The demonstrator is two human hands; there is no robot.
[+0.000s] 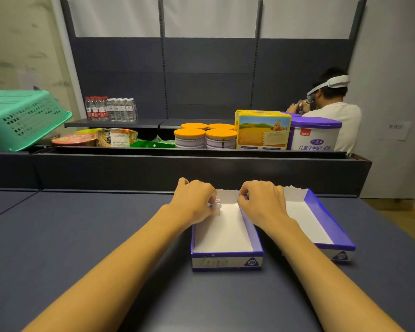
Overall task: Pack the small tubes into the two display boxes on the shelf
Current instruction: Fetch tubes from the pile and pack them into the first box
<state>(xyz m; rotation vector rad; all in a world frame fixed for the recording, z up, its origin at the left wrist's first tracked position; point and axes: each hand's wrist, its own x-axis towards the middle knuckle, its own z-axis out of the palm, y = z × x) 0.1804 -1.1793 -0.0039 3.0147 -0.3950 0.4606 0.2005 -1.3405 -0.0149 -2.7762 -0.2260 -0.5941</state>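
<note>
My left hand point(194, 200) is at the far left corner of the near display box point(225, 233), its fingers curled round a small tube point(216, 205), white with a red mark showing at its top end. The tube is already inside that corner, touching or almost touching the left wall, and it seems to stand upright or nearly so, though my fingers hide most of it. My right hand point(261, 202) is just across the same box at its far right corner, fingers bent down over the wall that it shares a gap with the second display box point(321, 224); I cannot tell whether they pinch another tube or only steady the cardboard. So the left hand has the tube, and the move ahead, as I judge it, is to let it go snug in the corner. Both boxes lie side by side on the shelf point(94, 236) with their long sides running away from me. Apart from that tube, the white floors of both look bare, so packing has barely begun.
</note>
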